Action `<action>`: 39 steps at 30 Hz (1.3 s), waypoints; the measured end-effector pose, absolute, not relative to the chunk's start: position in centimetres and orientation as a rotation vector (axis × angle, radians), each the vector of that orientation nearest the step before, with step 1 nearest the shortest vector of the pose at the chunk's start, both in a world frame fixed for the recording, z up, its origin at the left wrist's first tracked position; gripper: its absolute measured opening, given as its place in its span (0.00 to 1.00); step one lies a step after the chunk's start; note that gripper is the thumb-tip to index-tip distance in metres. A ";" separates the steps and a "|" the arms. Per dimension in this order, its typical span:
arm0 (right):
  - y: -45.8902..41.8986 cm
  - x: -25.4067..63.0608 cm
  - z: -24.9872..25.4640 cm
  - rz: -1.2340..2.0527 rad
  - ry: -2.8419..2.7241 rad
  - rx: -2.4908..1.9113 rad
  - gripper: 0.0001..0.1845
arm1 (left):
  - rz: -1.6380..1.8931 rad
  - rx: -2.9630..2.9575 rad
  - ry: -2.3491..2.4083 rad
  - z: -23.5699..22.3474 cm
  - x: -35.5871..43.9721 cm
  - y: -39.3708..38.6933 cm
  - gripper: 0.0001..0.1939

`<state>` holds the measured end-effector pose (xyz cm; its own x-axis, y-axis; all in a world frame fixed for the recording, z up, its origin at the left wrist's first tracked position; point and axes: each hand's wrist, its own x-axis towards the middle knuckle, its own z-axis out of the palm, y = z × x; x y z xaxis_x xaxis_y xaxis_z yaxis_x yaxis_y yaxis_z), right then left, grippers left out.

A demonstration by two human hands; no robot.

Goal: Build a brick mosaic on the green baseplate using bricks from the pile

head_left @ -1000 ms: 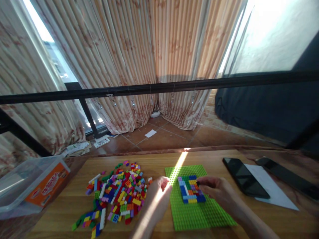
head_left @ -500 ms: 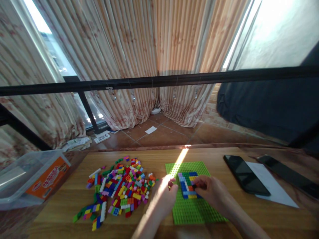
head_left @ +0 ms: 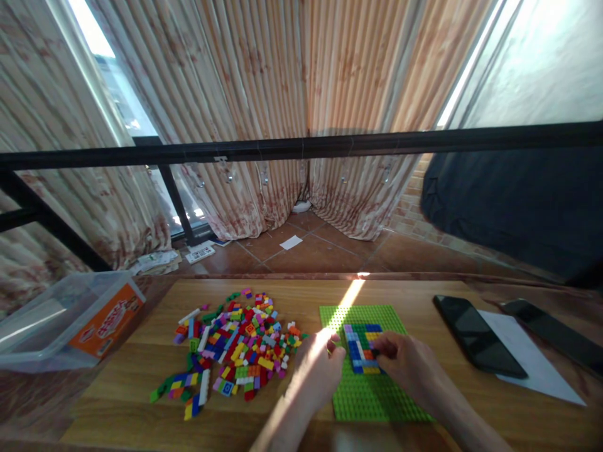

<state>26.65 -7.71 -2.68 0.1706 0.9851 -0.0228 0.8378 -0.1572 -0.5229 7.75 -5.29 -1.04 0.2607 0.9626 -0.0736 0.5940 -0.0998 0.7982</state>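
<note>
White lettering on the clear bin's (head_left: 94, 282) orange label (head_left: 109, 319) is too blurred to read; the right hand (head_left: 405, 361) pinches a small dark piece (head_left: 375, 353) at the brick build (head_left: 360, 348) on the green baseplate (head_left: 367, 395); the left hand (head_left: 320, 364) curls nearby, its grip unclear

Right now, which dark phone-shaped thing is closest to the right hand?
The black phone that partly covers the left side of the white paper; the other phone-shaped device lies farther right, farther from the right hand.
</note>
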 end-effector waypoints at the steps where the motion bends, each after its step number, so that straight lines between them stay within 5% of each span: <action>1: -7.7 26.5 -2.6 0.499 -1.723 -2.074 0.10 | 0.631 1.800 1.419 -1.0 7.8 -5.3 0.10; 39: -8.3 26.5 -2.4 0.327 -1.794 -2.112 0.09 | 0.529 1.793 1.442 -2.3 9.1 -6.8 0.14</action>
